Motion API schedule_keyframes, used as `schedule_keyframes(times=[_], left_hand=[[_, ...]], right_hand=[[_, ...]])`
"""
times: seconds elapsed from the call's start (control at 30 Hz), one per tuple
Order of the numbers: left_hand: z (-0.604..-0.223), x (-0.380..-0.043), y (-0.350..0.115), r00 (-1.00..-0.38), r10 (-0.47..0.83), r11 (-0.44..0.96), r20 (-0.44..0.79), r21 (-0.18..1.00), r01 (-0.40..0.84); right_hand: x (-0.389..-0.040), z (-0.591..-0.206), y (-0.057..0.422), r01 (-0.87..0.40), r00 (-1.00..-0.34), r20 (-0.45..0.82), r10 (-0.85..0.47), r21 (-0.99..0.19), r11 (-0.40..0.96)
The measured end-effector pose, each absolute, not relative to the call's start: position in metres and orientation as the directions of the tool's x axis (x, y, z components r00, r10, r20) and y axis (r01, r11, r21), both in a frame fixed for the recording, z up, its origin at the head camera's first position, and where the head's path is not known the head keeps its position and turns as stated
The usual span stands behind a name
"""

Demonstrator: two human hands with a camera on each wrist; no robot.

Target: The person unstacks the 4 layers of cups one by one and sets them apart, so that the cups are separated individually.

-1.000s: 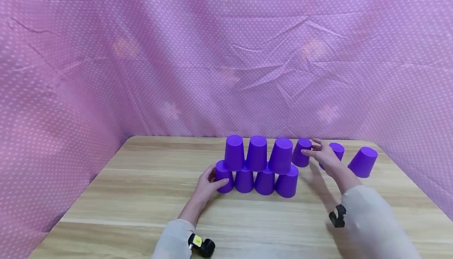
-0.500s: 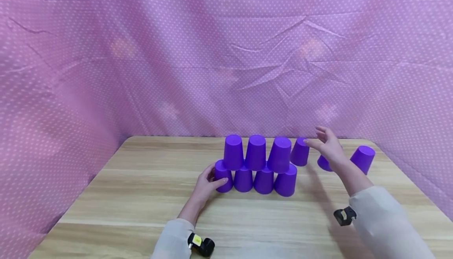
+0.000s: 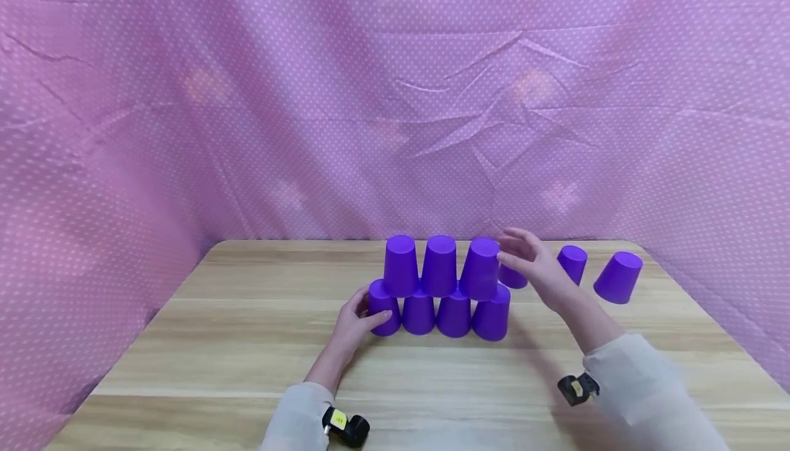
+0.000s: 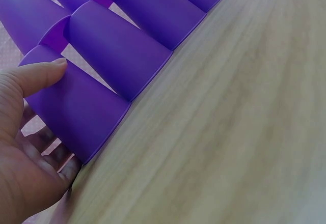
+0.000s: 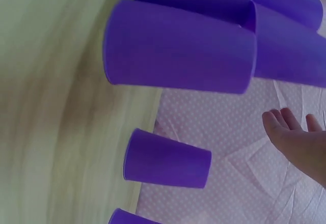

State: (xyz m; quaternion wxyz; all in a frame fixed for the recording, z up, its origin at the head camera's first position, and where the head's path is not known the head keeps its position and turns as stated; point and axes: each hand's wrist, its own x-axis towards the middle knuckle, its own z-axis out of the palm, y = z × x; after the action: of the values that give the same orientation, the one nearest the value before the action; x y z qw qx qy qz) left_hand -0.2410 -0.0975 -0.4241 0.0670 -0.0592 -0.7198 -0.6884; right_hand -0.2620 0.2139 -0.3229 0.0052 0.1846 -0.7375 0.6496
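Purple cups stand upside down in two tiers on the table. The lower row has several cups, and three more sit on top, including the right upper cup (image 3: pixel 480 269). My left hand (image 3: pixel 354 321) holds the leftmost lower cup (image 4: pixel 76 107), thumb across its front and fingers around its far side. Beside the right upper cup is my right hand (image 3: pixel 533 269), raised with its fingers extended. In the right wrist view that hand (image 5: pixel 300 145) holds nothing and appears apart from the cups. A loose cup (image 3: pixel 512 277) stands partly hidden behind it.
Two more upside-down purple cups, a nearer one (image 3: pixel 619 277) and a farther one (image 3: pixel 572 262), stand at the right of the wooden table (image 3: pixel 247 341). A pink dotted cloth (image 3: pixel 370 94) hangs behind and along the sides.
My right hand first rises away from the loose cup at the back, then shifts left toward the upper row. My left hand keeps its hold on the leftmost lower cup.
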Motion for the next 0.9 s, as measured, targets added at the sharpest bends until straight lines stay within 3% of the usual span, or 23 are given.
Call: schedule_keyframes(times=[0.47,0.9], left_hand=[[-0.404,-0.228,-0.094,-0.983,0.012,0.042,0.182,0.982,0.182],[-0.424,-0.240,-0.097,-0.979,0.002,0.045,0.205,0.978,0.205]], right_hand=[[-0.263,-0.337,0.192,-0.280,-0.933,0.223,-0.282,-0.943,0.182],[-0.262,-0.339,0.190,-0.288,-0.936,0.224,-0.273,-0.931,0.223]])
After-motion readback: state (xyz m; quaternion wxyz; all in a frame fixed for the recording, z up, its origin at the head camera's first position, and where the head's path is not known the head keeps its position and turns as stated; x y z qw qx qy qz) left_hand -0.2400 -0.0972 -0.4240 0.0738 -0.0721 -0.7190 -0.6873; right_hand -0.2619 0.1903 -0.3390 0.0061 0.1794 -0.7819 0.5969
